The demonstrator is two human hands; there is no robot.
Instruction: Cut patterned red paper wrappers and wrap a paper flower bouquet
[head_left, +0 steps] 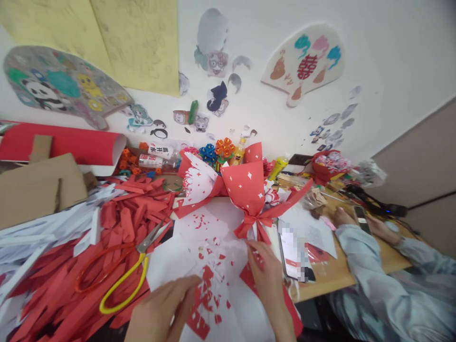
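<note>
My left hand (pixel 166 304) is low in the view with its fingers curled together. Its fingertips touch the edge of a red paper sheet with cut-outs (pixel 199 316); whether they pinch it is hidden. My right hand (pixel 265 270) is bent in a pinch just below a red paper bouquet (pixel 245 183) tied with a red ribbon (pixel 254 225). What its fingertips hold, if anything, I cannot make out. Small red paper scraps (pixel 215 285) lie between my hands on white paper (pixel 171 261). Another red sheet (pixel 245 274) shows beneath my right hand.
Scissors with yellow and orange handles (pixel 142 275) lie on folded red strips (pixel 117 228) at left. A phone (pixel 295 251) is right of my right hand. Further right, another person's sleeve (pixel 359 247) and hands rest on the table, near a dark phone (pixel 361 218).
</note>
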